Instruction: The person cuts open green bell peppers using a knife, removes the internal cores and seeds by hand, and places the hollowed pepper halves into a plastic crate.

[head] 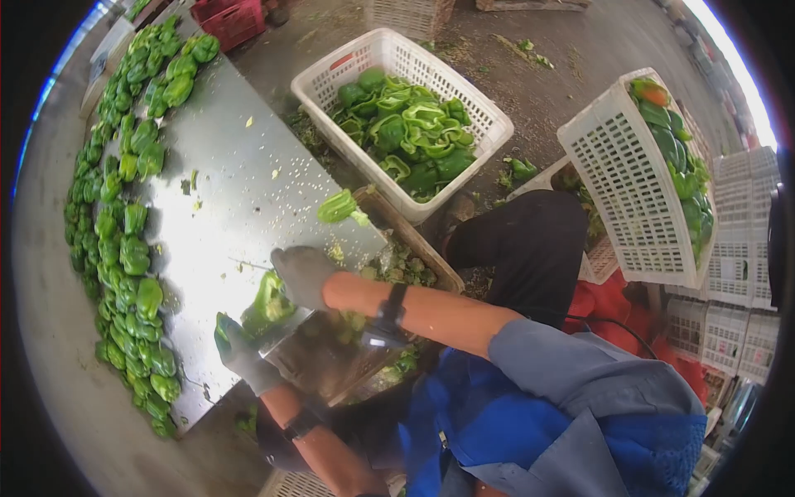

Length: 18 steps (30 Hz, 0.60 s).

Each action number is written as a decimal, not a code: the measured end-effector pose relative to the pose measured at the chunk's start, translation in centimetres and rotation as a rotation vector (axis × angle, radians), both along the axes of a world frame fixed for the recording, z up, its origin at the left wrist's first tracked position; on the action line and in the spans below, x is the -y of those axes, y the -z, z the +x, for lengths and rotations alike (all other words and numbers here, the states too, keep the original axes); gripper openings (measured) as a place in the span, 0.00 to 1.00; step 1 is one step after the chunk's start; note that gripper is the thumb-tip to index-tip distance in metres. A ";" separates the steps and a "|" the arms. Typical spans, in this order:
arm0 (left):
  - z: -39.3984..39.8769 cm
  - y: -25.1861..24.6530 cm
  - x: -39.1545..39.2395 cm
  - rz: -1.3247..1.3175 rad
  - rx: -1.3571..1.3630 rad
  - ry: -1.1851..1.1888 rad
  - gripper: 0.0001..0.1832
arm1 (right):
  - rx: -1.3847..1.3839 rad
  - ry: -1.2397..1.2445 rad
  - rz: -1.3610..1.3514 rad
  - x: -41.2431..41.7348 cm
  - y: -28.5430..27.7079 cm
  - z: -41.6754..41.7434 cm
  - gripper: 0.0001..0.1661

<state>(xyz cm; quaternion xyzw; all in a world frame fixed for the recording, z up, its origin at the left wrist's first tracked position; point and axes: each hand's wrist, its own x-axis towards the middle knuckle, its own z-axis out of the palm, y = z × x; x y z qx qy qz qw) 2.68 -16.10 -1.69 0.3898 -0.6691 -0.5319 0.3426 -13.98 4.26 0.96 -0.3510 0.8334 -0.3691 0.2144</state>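
Observation:
My right hand (305, 277), in a grey glove, grips what looks like a knife (247, 263); its thin blade points left over the metal tabletop and its handle is hidden in the fist. Just below that hand is a cut green bell pepper (273, 299), its pale inside facing up, near the table edge. My left hand (247, 359), also gloved, holds a green pepper piece (222, 332) close by; the fingers are partly hidden. Whether the two pepper pieces still join, I cannot tell. A cut pepper piece (338, 207) lies farther up by the table corner.
Whole green peppers (133, 255) line the far side of the metal table (217, 136). Beyond its edge stands a white plastic crate (404, 208) of cut peppers. A tilted crate (621, 186) holds more at right. Pepper cores (404, 270) lie in a container beneath the table corner.

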 end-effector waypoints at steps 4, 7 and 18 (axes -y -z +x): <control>-7.9 -7.5 -7.7 0.171 0.176 0.129 0.28 | 0.294 0.204 -0.024 -5.5 -0.2 1.3 0.29; -15.4 -11.6 -11.2 0.234 -0.168 0.451 0.39 | 0.464 0.354 -0.033 -9.2 -1.7 1.4 0.35; -9.8 -6.9 -21.3 0.042 -0.330 0.670 0.44 | 0.903 0.523 -0.334 -15.5 -8.7 -1.2 0.22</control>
